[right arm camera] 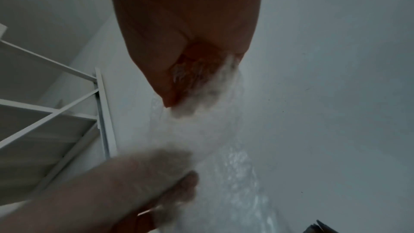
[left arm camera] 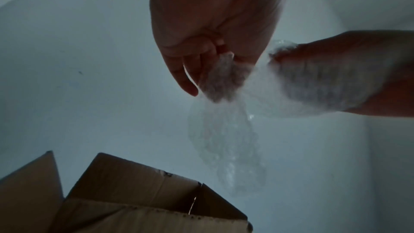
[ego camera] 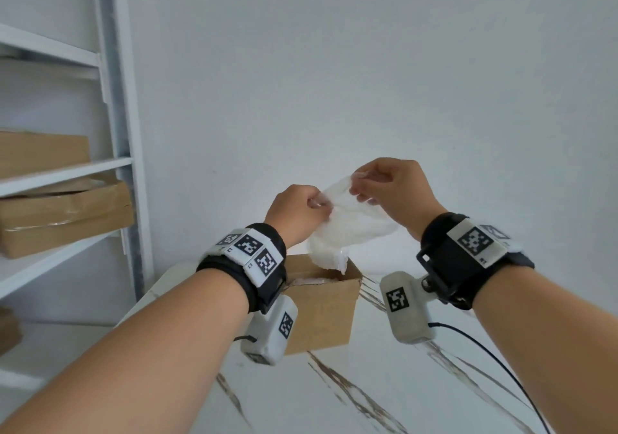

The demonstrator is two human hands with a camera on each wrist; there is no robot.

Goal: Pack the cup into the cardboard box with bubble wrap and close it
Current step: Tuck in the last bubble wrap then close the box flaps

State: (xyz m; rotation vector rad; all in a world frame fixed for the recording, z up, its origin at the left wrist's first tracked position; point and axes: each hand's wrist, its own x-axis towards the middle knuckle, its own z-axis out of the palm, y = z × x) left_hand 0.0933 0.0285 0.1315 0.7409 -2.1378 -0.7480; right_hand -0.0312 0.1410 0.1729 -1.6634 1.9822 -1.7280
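A sheet of clear bubble wrap hangs in the air above the open cardboard box. My left hand pinches its left top edge, and my right hand pinches its right top edge, a little higher. The sheet's lower end dangles over the box's far right corner. In the left wrist view the bubble wrap droops from my left hand above the box's raised flaps. In the right wrist view my right hand grips the bubble wrap. Something pale lies inside the box; no cup is clearly visible.
The box stands on a white marble-patterned table against a plain white wall. A white metal shelf unit at the left holds several brown cardboard boxes. A black cable runs from the right wrist camera.
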